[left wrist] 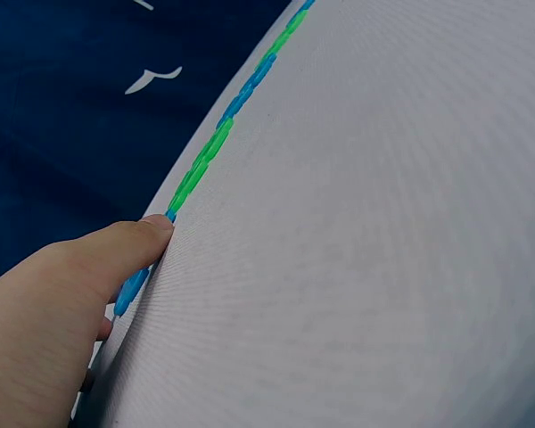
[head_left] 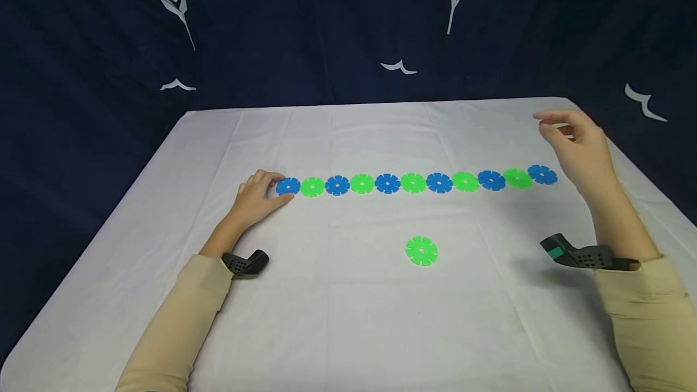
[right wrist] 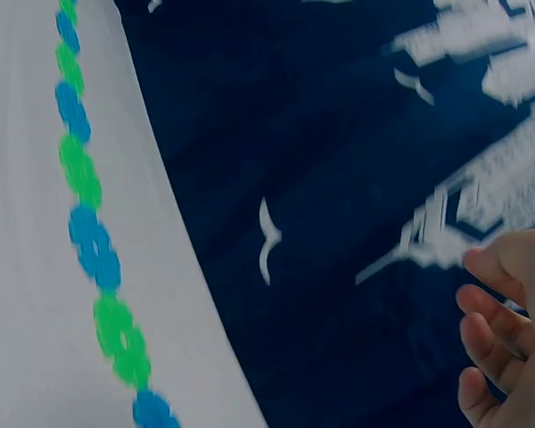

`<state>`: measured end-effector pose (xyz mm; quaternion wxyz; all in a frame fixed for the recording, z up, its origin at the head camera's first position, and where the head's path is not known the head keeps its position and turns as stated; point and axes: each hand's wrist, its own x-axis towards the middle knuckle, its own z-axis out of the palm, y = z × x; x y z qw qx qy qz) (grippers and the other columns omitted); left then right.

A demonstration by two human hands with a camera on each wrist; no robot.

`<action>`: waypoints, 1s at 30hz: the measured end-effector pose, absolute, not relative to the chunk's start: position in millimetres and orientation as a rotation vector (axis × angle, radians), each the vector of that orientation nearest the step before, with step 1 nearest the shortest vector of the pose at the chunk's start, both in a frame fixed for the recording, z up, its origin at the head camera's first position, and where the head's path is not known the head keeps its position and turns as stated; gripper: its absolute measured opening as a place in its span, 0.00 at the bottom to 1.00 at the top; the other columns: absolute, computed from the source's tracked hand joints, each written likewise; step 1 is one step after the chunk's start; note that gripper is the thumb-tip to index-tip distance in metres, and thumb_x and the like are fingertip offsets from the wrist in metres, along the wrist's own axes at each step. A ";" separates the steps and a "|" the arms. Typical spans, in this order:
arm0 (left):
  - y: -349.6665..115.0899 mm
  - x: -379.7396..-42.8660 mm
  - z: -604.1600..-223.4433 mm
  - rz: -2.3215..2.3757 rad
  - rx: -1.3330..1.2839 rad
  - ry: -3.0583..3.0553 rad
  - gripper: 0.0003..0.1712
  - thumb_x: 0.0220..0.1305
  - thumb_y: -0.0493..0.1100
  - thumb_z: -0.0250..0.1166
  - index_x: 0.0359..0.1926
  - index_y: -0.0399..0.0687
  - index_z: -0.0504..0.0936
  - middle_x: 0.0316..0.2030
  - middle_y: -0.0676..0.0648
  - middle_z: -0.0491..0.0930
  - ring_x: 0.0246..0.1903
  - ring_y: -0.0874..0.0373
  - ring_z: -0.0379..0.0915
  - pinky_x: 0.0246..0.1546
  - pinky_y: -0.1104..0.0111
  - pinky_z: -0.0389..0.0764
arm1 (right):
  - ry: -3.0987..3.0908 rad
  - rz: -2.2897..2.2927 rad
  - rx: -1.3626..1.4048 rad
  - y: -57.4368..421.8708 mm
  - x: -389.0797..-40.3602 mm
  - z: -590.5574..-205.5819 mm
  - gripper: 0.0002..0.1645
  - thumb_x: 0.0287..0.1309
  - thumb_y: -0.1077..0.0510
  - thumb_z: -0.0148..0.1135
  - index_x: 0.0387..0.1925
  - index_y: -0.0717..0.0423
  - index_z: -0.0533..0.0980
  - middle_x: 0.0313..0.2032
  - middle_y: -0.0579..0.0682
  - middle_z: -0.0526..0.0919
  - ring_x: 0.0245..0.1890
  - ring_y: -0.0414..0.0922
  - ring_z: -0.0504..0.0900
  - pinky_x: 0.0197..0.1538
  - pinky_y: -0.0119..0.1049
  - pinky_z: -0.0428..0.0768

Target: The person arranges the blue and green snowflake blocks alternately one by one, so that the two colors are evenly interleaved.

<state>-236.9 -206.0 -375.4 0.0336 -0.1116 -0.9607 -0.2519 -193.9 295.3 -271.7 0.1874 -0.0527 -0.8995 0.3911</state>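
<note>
A row of notched, flower-shaped plastic discs in alternating blue and green runs across the white table. At its left end my left hand (head_left: pixel 256 198) holds the end blue disc (head_left: pixel 288 186) at its edges, thumb on the near side and fingers on the far side. In the left wrist view the thumb (left wrist: pixel 129 250) partly covers that disc. Above the table, beyond the right end's blue disc (head_left: pixel 543 175), my right hand (head_left: pixel 582 150) is raised with loosely bent fingers and nothing in them. A single green disc (head_left: pixel 422 251) lies apart, nearer to me.
The white cloth (head_left: pixel 370 319) on the table has faint creases. A dark blue curtain (head_left: pixel 305 29) with white feather and bird shapes hangs behind the table's far edge. Each wrist wears a black band, and both arms have beige sleeves.
</note>
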 end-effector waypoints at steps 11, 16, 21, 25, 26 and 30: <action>-206.0 -237.0 -374.7 -0.789 -0.358 -2.950 0.34 0.56 0.59 0.60 0.57 0.45 0.69 0.49 0.43 0.68 0.50 0.49 0.62 0.49 0.56 0.55 | -2.936 0.893 0.762 233.7 -171.9 -276.6 0.20 0.57 0.56 0.59 0.52 0.49 0.71 0.48 0.44 0.74 0.40 0.36 0.70 0.44 0.34 0.67; -206.3 -236.2 -375.4 -0.785 -0.353 -2.947 0.33 0.56 0.59 0.60 0.57 0.45 0.69 0.49 0.42 0.68 0.50 0.49 0.62 0.50 0.56 0.55 | -3.200 0.881 0.917 215.9 -170.6 -292.4 0.25 0.54 0.50 0.61 0.54 0.47 0.69 0.51 0.47 0.73 0.45 0.44 0.70 0.48 0.47 0.68; -206.2 -236.0 -375.5 -0.786 -0.341 -2.958 0.34 0.56 0.59 0.60 0.58 0.45 0.69 0.49 0.42 0.68 0.49 0.49 0.62 0.49 0.56 0.56 | -3.327 0.922 1.014 205.6 -167.9 -308.0 0.31 0.48 0.48 0.65 0.55 0.44 0.68 0.49 0.45 0.72 0.45 0.44 0.68 0.48 0.42 0.69; -206.4 -237.1 -375.2 -0.781 -0.347 -2.956 0.34 0.56 0.60 0.59 0.58 0.44 0.68 0.49 0.42 0.68 0.50 0.49 0.62 0.49 0.55 0.56 | -3.369 0.929 1.086 202.0 -166.0 -318.0 0.34 0.46 0.47 0.67 0.56 0.43 0.67 0.48 0.44 0.70 0.45 0.43 0.66 0.46 0.35 0.70; -206.5 -237.4 -375.2 -0.781 -0.349 -2.956 0.34 0.56 0.60 0.59 0.58 0.45 0.68 0.49 0.42 0.68 0.50 0.49 0.62 0.49 0.55 0.56 | -3.374 0.929 1.104 201.3 -165.9 -320.3 0.34 0.46 0.47 0.67 0.56 0.43 0.67 0.47 0.44 0.69 0.45 0.43 0.66 0.46 0.34 0.70; -206.8 -237.6 -375.0 -0.781 -0.354 -2.956 0.34 0.56 0.60 0.59 0.58 0.45 0.68 0.49 0.42 0.67 0.50 0.49 0.62 0.50 0.55 0.55 | -3.365 0.923 1.181 198.6 -165.5 -327.4 0.34 0.46 0.47 0.67 0.56 0.41 0.66 0.48 0.43 0.66 0.46 0.42 0.65 0.47 0.32 0.70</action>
